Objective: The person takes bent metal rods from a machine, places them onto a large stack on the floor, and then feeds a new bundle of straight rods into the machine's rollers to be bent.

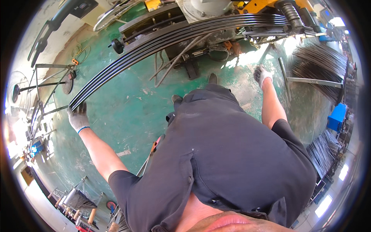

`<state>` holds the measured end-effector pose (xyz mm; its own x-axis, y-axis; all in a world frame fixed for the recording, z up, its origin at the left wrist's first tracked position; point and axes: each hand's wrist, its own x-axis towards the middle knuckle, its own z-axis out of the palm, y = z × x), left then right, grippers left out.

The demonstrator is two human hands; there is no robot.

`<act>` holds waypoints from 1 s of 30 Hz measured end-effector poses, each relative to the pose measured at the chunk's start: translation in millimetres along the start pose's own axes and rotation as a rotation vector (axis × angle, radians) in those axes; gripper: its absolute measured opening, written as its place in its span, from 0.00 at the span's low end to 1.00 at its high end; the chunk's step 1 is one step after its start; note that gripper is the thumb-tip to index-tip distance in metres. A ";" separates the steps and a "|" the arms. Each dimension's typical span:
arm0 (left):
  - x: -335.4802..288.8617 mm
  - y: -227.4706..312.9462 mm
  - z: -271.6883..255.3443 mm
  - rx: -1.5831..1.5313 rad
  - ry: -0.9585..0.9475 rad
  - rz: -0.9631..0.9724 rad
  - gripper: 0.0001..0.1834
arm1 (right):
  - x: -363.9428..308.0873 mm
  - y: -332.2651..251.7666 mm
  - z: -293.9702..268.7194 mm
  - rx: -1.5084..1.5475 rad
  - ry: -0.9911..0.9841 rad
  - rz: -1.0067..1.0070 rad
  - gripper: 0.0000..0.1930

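Several long, thin black rods [154, 45] run side by side in a bowed bundle, from the machine at the far right to my left hand. My left hand [78, 119], in a light grey glove with a blue cuff edge, grips their near left ends. Part of its fingers is hidden by the rods. Off to the right, my gloved right hand [262, 75] hangs over the floor, away from the rods. Its fingers are curled in and I see nothing in them. A dark metal coil or spring-like part [291, 16] sits over the rods' far right end.
The machine bench [181, 58] stands ahead, with slanted metal bars beneath. Bundles of thin rods lie on a metal rack [317, 80] at the right, near a blue box [337, 117]. A metal frame stand [54, 66] is at the left. Green floor [127, 112] surrounds my feet.
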<state>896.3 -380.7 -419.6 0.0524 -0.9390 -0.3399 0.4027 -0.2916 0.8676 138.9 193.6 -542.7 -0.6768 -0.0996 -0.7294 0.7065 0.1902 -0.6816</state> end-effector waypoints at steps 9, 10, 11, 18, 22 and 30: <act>-81.7 -177.6 85.1 -0.250 0.312 -0.178 0.41 | 94.2 -42.6 -35.8 -0.186 -0.029 0.069 0.16; -101.1 -211.4 108.7 -0.242 0.349 -0.244 0.40 | 122.0 -43.0 -55.4 -0.162 -0.070 0.111 0.17; -120.3 -245.2 132.8 -0.233 0.391 -0.305 0.40 | 145.9 -46.2 -68.8 -0.136 -0.068 0.164 0.17; -248.4 -476.9 329.9 -0.171 0.335 -0.682 0.29 | 300.8 -97.9 -129.1 -0.522 0.042 -0.015 0.16; -301.6 -531.7 427.4 0.157 0.050 -0.734 0.23 | 291.0 -150.8 -94.7 -0.516 -0.116 0.091 0.16; -267.7 -488.0 482.9 0.267 -0.079 -0.433 0.11 | 235.7 -148.2 -93.4 -0.472 -0.163 0.147 0.16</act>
<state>244.4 -75.0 -576.8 -0.1411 -0.7294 -0.6694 0.1241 -0.6838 0.7190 -144.7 233.1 -608.2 -0.5100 -0.1825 -0.8406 0.5963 0.6293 -0.4984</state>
